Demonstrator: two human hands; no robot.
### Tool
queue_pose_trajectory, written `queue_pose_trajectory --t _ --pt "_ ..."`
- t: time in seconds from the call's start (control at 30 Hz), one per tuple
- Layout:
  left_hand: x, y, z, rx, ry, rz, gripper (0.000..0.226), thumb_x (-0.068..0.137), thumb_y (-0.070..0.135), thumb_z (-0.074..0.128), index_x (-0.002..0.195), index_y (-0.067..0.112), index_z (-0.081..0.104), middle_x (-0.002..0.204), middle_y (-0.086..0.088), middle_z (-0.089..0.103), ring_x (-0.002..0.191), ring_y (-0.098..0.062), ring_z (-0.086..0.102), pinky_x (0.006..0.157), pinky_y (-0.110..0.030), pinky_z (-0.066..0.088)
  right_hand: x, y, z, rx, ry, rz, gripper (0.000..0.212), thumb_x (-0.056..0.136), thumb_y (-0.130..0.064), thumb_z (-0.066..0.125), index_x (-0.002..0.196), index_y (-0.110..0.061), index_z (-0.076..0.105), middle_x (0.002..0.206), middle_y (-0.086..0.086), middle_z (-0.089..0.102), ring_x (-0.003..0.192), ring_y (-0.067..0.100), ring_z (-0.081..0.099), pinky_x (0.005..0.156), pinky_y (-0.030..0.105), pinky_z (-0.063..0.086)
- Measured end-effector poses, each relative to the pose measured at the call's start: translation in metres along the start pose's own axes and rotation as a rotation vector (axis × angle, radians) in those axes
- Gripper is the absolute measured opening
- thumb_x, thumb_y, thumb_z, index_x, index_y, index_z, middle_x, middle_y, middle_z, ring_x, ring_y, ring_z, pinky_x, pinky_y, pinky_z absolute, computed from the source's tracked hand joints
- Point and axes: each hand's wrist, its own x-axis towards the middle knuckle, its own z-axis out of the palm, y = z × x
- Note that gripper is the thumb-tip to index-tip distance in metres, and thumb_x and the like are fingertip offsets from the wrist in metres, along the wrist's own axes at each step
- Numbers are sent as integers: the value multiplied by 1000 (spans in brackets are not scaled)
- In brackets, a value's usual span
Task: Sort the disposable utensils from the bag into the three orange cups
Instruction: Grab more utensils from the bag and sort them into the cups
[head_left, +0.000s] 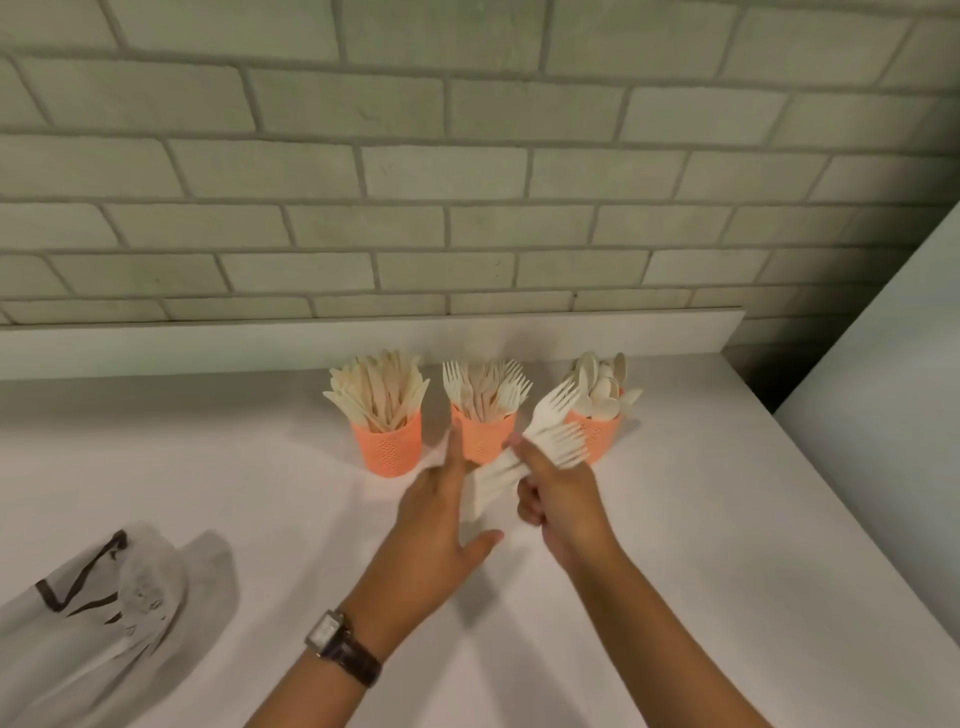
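Three orange cups stand in a row near the back of the white counter: the left cup (387, 447) holds knives, the middle cup (480, 436) holds forks, the right cup (597, 434) holds spoons. My right hand (563, 499) grips a bundle of white forks (545, 431), tines pointing up and right in front of the middle and right cups. My left hand (441, 525) lies with straight fingers against the bundle's handle end, the fingertips reaching the middle cup's base.
A crumpled grey bag (104, 613) with dark handles lies at the counter's front left. A brick wall and a low white ledge (208, 343) run behind the cups. The counter's right edge (810, 519) drops off beside a white panel.
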Motion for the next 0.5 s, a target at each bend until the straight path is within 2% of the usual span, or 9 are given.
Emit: queue_pose_trajectory --t 0.1,0.17,0.27,0.33,0.43,0.5 --pt "1 -14 -23 -62 182 -29 102 80 28 69 143 37 -10 128 19 39 117 2 35 97 -7 24 32 -26 9 -87 104 -172 21 81 -13 70 67 -15 55 36 -11 45 28 2 37 33 16 28" --pt "0 -26 -35 -77 283 -67 91 81 25 68 146 35 4 126 17 46 115 0 38 91 -2 26 53 -39 18 -229 147 -330 18 79 -15 73 68 -17 59 49 -13 57 37 -3 50 41 14 39" --pt "-4 -38 -44 -97 378 -116 76 82 20 67 144 30 23 119 11 56 114 -11 49 93 -16 33 79 -36 29 -423 160 -516 16 79 -16 72 69 -12 60 60 -9 60 48 -8 55 52 15 43" --pt "-8 -41 -46 -120 402 -154 68 83 19 65 140 30 30 115 11 59 111 -12 52 93 -26 37 94 -26 31 -562 157 -533 15 81 -19 70 71 -9 63 60 -5 61 52 -4 56 55 21 42" --pt "-15 -44 -44 -120 413 -201 60 84 19 64 136 32 37 111 15 60 109 -8 53 94 -27 39 111 -11 28 -902 84 -433 21 81 -24 69 84 -3 69 77 8 69 73 22 63 63 26 40" --pt "-18 -45 -42 -118 412 -229 55 84 19 63 133 33 41 108 19 60 107 -2 54 94 -27 40 120 -5 27 -1059 -2 -338 27 77 -32 72 89 -7 70 83 5 70 78 23 63 64 25 38"
